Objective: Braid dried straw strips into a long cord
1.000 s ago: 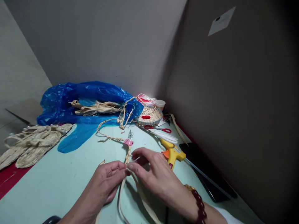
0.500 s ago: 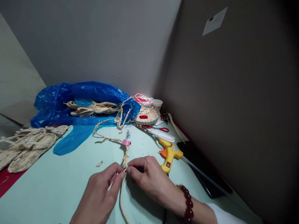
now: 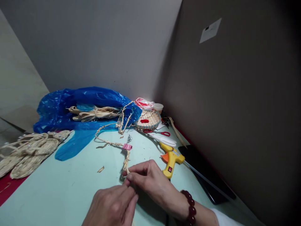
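A braided cord of pale dried plant fibre (image 3: 126, 159) runs toward me from a pink binder clip (image 3: 127, 147) on the table. My right hand (image 3: 150, 180), with dark red beads at the wrist, pinches the near end of this braid between thumb and forefinger. Just below it, my left hand (image 3: 111, 202) is closed, its fingertips close to the right thumb. The strand it grips is mostly hidden by the fingers. Beyond the clip, a thinner length of the cord (image 3: 103, 139) curls back toward the blue plastic bag (image 3: 94, 94).
A bundle of dried fibre (image 3: 96, 113) lies in the bag. Woven sandals (image 3: 30, 153) are at left. At right are a yellow glue gun (image 3: 172, 161), red-handled scissors (image 3: 162, 133), a round woven basket (image 3: 152, 121), a paper cup (image 3: 158, 108) and a black flat device (image 3: 211, 182).
My left hand has moved down and to the right and turned, its knuckles now upward. The right hand stays at the braid, shifted only slightly. The view has tilted a little upward.
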`<state>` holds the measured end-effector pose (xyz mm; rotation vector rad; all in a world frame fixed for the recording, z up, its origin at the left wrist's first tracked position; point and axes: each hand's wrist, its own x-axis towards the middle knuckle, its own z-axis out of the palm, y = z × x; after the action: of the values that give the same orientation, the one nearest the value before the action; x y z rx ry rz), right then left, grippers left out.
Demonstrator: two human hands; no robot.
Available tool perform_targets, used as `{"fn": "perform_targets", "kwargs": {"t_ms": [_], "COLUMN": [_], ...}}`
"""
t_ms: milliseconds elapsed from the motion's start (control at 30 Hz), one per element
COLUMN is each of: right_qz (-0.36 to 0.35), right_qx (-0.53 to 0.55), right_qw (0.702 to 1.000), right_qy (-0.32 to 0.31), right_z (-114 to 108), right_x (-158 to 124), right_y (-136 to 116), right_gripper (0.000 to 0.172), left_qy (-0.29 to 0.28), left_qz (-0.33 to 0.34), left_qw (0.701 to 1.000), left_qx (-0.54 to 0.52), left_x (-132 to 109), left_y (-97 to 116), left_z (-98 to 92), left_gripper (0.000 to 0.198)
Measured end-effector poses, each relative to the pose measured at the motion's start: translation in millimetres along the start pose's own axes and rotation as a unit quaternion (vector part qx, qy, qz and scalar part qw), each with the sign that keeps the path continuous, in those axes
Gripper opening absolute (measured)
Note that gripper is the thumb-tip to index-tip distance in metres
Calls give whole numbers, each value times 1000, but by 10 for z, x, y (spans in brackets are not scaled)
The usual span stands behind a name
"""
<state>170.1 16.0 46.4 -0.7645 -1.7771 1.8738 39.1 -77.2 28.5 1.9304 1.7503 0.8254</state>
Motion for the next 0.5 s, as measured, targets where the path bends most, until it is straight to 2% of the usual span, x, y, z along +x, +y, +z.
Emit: {"fn": "perform_targets", "kwargs": {"t_ms": [100, 167, 200, 233, 300, 367, 433, 500], "right_qz": [-5, -5, -8, -14, -36, -48, -35, -22], "right_qx": [38, 50, 55, 60, 72, 58, 3, -79], "right_qw": [999, 998, 998, 998, 997, 997, 999, 996], "right_qy": [29, 35, 31, 19, -12, -34, -35, -19], "right_z": [11, 23, 29, 34, 41, 39, 32, 24], "right_x": [-6, -21, -27, -29, -25, -16, -20, -49], "right_y": [-27, -37, -34, -26, 7, 46, 67, 53], "right_gripper": [21, 20, 20, 22, 24, 26, 25, 21], "left_qy": [117, 181, 175, 143, 50, -12, -21, -29], "left_qz": [-30, -88, -127, -165, -221, -241, -246, -248], "left_qw": [992, 977, 968, 957, 915, 869, 848, 842], "left_qx": [-26, -77, -125, -189, -334, -433, -469, -479], "left_x": [44, 92, 119, 147, 197, 231, 245, 246], "left_y": [55, 61, 50, 33, -13, -62, -102, -132], "left_z": [-80, -138, -161, -177, -180, -156, -126, -109], "left_gripper": [33, 33, 30, 26, 27, 30, 30, 30]}}
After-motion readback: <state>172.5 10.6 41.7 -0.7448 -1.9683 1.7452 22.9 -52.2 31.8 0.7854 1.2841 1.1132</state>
